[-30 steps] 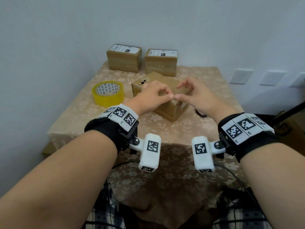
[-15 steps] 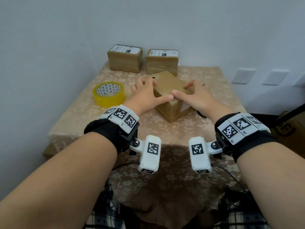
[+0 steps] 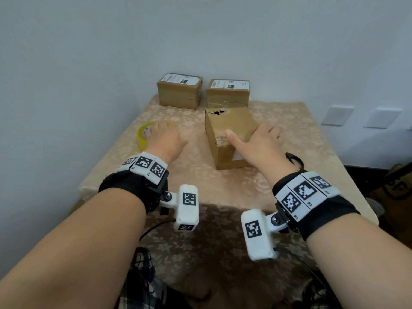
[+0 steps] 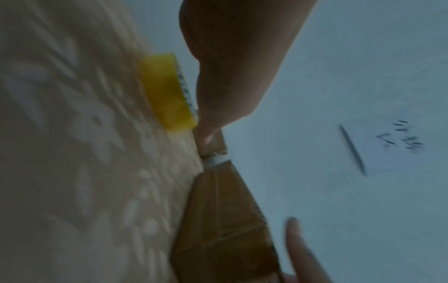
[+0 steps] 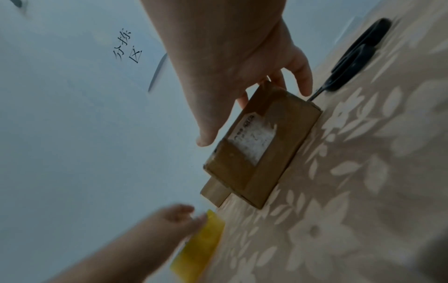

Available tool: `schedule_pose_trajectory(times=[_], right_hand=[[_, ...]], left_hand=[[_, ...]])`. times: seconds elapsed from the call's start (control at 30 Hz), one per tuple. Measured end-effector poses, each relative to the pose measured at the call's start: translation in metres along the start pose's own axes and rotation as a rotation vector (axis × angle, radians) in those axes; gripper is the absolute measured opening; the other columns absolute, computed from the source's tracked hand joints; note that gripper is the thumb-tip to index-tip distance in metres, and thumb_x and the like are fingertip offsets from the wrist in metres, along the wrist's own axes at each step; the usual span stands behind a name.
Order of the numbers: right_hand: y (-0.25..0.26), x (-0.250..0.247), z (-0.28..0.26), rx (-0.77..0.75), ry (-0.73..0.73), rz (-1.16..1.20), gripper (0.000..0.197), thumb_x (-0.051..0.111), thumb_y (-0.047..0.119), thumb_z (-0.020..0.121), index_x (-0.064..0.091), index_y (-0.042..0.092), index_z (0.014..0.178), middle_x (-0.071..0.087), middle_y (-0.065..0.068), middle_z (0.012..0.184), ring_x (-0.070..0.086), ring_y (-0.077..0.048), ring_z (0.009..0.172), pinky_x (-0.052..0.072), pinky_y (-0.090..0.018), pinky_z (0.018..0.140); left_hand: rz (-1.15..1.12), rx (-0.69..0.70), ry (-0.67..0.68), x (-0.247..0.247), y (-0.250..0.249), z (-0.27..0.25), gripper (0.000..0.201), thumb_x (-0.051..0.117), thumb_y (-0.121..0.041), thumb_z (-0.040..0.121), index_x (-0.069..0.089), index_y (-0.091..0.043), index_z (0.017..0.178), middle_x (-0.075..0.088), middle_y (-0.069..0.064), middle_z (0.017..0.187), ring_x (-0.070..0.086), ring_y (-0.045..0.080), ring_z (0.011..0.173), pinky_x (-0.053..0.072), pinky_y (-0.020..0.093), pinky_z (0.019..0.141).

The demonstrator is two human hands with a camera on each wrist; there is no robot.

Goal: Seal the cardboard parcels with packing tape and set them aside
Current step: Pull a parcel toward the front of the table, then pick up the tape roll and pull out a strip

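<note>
Half a second ago both hands lay on the near parcel; now the left hand (image 3: 166, 139) has left it and gone to the yellow tape roll (image 3: 142, 132) at the left of the table (image 3: 289, 121), where its fingers (image 5: 186, 214) reach onto the roll's top edge, though whether they have closed on it cannot be told from these blurred views. Across from it, the right hand (image 3: 259, 143) rests on the near parcel (image 3: 231, 121), fingers spread and fairly straight over the top and far side, thumb (image 3: 234, 137) extended on the top face, so it presses rather than grips. That parcel has turned since then and sits lengthwise in the middle of the table, a torn hole at its far end. Two labelled parcels (image 3: 179, 93) stand side by side at the far edge against the wall. Black scissors (image 5: 356, 57) lie just beyond the right hand.
</note>
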State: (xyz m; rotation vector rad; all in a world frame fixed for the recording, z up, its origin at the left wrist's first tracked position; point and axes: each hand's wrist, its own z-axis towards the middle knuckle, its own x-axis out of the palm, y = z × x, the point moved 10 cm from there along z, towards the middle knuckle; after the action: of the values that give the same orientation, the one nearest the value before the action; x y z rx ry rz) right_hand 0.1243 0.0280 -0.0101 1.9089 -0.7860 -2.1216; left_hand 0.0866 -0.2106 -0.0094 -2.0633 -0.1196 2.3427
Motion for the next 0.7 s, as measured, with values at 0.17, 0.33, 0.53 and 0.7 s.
schedule_pose_trajectory(times=[0.17, 0.33, 0.53, 0.7], right_hand=[[0.01, 0.0, 0.005, -0.032, -0.017, -0.046, 0.09, 0.036, 0.08, 0.079, 0.036, 0.011, 0.138, 0.032, -0.017, 0.143, 0.025, -0.034, 0.134, 0.034, -0.052, 0.105], [0.036, -0.024, 0.003, -0.234, -0.105, 0.285, 0.053, 0.049, 0.053, 0.092, 0.047, 0.018, 0.131, 0.041, -0.004, 0.138, 0.038, -0.017, 0.127, 0.033, -0.033, 0.105], [0.074, -0.051, -0.011, -0.441, -0.001, 0.773, 0.04, 0.059, 0.042, 0.091, 0.063, 0.017, 0.121, 0.065, 0.004, 0.119, 0.058, -0.008, 0.112, 0.044, -0.035, 0.103], [0.069, -0.067, -0.025, -0.49, 0.021, 0.919, 0.01, 0.058, 0.018, 0.095, 0.063, 0.018, 0.103, 0.068, 0.001, 0.096, 0.063, -0.009, 0.088, 0.051, -0.025, 0.08]], left_hand=[[-0.015, 0.023, -0.012, 0.008, 0.018, -0.003, 0.021, 0.048, -0.022, 0.096, 0.054, -0.015, 0.114, 0.063, 0.007, 0.114, 0.054, 0.027, 0.113, 0.018, 0.044, 0.11], [-0.771, 0.021, -0.157, -0.03, 0.015, 0.002, 0.024, 0.053, -0.018, 0.095, 0.054, -0.006, 0.115, 0.06, 0.013, 0.115, 0.055, 0.024, 0.104, 0.04, 0.033, 0.089], [-1.482, 0.303, -0.059, -0.083, -0.06, -0.024, 0.012, 0.056, -0.01, 0.093, 0.048, -0.018, 0.096, 0.061, 0.015, 0.106, 0.057, 0.02, 0.098, 0.049, 0.037, 0.088], [-1.582, 0.334, 0.231, -0.071, -0.104, -0.039, 0.012, 0.056, -0.015, 0.094, 0.051, -0.014, 0.105, 0.059, 0.013, 0.111, 0.058, 0.02, 0.103, 0.047, 0.038, 0.097]])
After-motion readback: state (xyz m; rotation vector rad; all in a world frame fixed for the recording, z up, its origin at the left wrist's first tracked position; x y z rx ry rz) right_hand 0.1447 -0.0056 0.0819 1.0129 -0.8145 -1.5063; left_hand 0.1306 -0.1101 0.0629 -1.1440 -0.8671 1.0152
